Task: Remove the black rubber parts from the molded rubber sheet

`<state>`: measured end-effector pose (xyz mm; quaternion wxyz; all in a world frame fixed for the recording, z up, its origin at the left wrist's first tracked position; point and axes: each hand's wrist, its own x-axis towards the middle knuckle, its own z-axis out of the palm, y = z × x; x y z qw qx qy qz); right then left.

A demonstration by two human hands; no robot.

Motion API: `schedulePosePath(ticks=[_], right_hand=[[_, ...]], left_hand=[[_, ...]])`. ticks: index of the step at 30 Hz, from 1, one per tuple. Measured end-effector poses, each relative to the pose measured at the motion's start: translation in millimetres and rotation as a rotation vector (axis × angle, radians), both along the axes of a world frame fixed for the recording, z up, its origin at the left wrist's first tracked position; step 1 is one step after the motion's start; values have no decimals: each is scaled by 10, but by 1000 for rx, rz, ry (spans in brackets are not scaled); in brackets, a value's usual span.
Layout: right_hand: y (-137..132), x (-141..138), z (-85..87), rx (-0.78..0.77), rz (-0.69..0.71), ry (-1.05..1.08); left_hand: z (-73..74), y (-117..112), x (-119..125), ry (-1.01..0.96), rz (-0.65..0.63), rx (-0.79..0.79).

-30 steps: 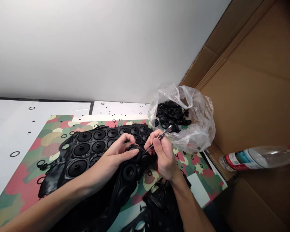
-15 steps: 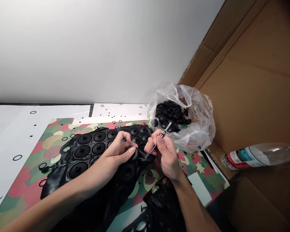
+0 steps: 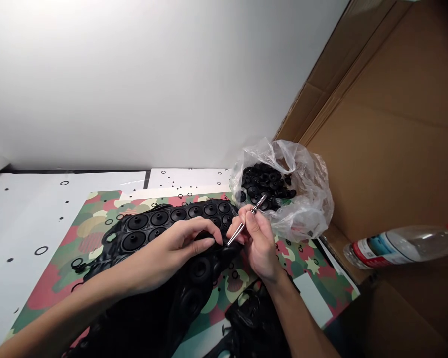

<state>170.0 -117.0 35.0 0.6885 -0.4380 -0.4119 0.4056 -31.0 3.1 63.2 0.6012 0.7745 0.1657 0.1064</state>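
Observation:
A black moulded rubber sheet [image 3: 199,268] with rows of round discs, each with a small central nub, lies bunched up in front of me. My left hand [image 3: 186,241] rests over its right part, thumb and bent fingertips pinching a bit of the rubber; the exact spot is partly hidden. Slim metal tweezers [image 3: 238,232] are held slantwise in my right hand [image 3: 259,238], their tips pointing down to the sheet beside my left fingertips. My right hand's other fingers curl near the sheet's right edge.
Loose black rubber discs [image 3: 263,181] fill a clear plastic bag [image 3: 306,219] behind my right hand. More black rubber scrap [image 3: 259,318] lies below my right forearm. A camouflage-patterned board [image 3: 59,268] carries scattered small rings. A plastic bottle [image 3: 403,246] and cardboard [image 3: 388,139] stand right.
My left fingers have shifted right and reach further over the rubber, nearer the tweezers. The tweezer tips have lifted slightly and look closer together. The whole view has tilted a little.

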Motion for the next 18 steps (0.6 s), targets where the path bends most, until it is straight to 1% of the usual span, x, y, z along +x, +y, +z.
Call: schedulePosePath(ticks=[2,4,7,10,12,15,16,18], right_hand=[[-2,-13,-13,-9,-4,-34],[-6,-27,-15,-2,-6,-68],[-11,-42,-7,7,-12,-107],[-18,-34,-4,-3,-21,-126],[-25,-16,-10,-6,-26,-124],[-37,16,-22,5,4,-85],[-40,23,-25,8,20,-68],[-42,29,-30,12,48,-39]], left_hand=[[-4,52,-42,17,-61,138],[-1,83,-72,19,-116,220],[6,94,-94,22,-131,338],[-5,83,-98,-4,-126,404],[-16,86,-95,-37,-99,425],[-11,127,-89,-58,-4,428],[-3,152,-89,-51,29,394],[15,213,-94,-19,80,274]])
